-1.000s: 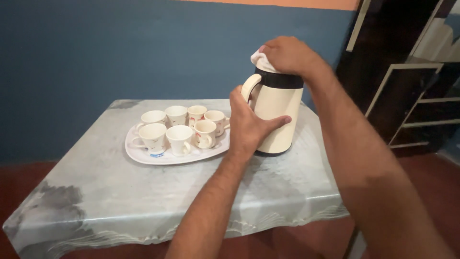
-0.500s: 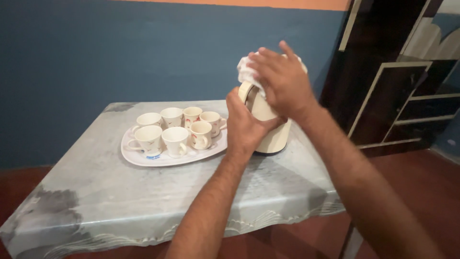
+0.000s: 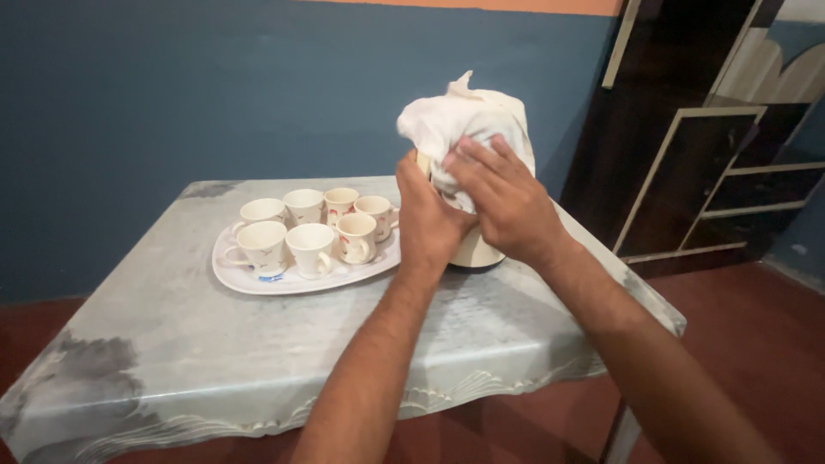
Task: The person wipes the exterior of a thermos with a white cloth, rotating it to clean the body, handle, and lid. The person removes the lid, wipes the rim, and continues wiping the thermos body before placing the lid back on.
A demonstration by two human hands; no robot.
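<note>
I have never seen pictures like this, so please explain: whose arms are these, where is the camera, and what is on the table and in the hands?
No machine here: a person wears a camera on the head, looking down at their own two bare arms. The left hand steadies a cream plastic jug standing on a grey marbled table. The right hand presses a white crumpled cloth against the jug's side. Beside it, a white oval tray carries six small cream cups.

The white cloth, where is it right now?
In the head view the white cloth is draped over the top of the cream jug, right of the tray of cups, pressed on by the right hand while the left hand steadies the jug.
</note>
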